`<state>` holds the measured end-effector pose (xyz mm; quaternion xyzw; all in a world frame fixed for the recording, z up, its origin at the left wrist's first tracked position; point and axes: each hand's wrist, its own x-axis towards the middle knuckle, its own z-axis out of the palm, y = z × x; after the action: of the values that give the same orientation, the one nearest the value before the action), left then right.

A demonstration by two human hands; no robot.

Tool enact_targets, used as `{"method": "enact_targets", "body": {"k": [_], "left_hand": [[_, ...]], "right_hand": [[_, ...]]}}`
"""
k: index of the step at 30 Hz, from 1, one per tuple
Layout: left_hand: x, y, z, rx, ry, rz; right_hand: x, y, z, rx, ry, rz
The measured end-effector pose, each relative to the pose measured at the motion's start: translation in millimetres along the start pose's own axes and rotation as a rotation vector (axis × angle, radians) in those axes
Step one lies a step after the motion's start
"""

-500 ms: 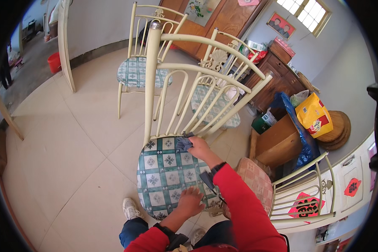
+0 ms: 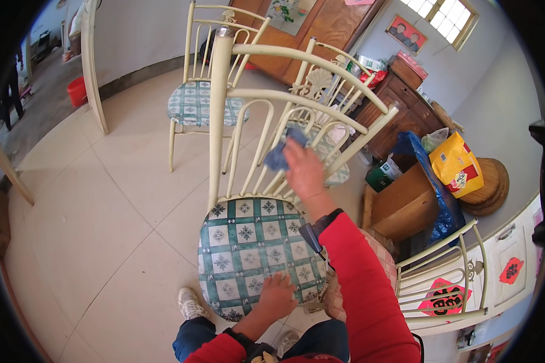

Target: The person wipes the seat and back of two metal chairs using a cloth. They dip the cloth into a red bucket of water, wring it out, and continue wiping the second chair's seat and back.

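Directly before me stands a cream metal chair (image 2: 221, 121) with a padded seat (image 2: 248, 242) in green and white checks. My right hand (image 2: 306, 172) is closed on a blue-grey cloth (image 2: 278, 156), which is up against the slanted bars of the backrest; the hand is a little blurred. Lower down, my left hand (image 2: 277, 296) rests flat on the front part of the seat, fingers spread, holding nothing. Both arms wear red sleeves.
Two similar chairs stand beyond, one with a checked seat (image 2: 191, 100). A pink-seated chair (image 2: 375, 260) is close on my right. Past it are a brown box (image 2: 402, 193), blue plastic sheeting (image 2: 442, 209) and a yellow bag (image 2: 457, 163). A red bucket (image 2: 77, 91) stands by the doorway.
My right hand has lifted the cloth from the back edge of the seat up to the backrest bars. My left hand stays on the seat's front part.
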<state>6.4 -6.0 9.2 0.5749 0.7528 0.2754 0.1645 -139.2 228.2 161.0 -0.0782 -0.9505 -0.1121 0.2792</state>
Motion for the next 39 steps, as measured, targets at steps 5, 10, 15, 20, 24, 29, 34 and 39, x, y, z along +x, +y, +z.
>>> {"method": "enact_targets", "body": {"k": [5,10,15,20,24,29,34,39], "left_hand": [[-1.8,-3.4,4.7,-0.046,0.091,0.004],[2.6,-0.5,-1.0,0.010,-0.037,-0.031],[4.8,1.4,-3.9,0.035,-0.094,-0.046],[1.6,-1.1,0.0,0.067,-0.094,-0.030],[2.0,-0.2,-0.8,-0.031,-0.042,-0.026],[2.6,0.6,-4.0,-0.038,-0.006,-0.021],[1.2,0.6,-5.5,-0.040,-0.024,-0.026],[4.0,5.2,-5.7,-0.018,-0.047,-0.042]], "right_hand": [[-57.9,-33.6,85.3,0.164,-0.271,0.107],[-71.4,-37.1,95.4,0.294,-0.301,0.169],[-79.8,-43.0,82.0,0.361,-0.652,0.135],[-73.9,-57.9,36.7,0.641,-0.210,0.224],[-2.2,-32.1,-10.9,0.705,0.306,0.216],[57.2,-23.5,-0.1,0.704,0.233,0.355],[31.5,-20.6,59.0,0.939,0.358,0.291],[-48.6,-53.8,101.3,0.510,0.081,0.317]]}}
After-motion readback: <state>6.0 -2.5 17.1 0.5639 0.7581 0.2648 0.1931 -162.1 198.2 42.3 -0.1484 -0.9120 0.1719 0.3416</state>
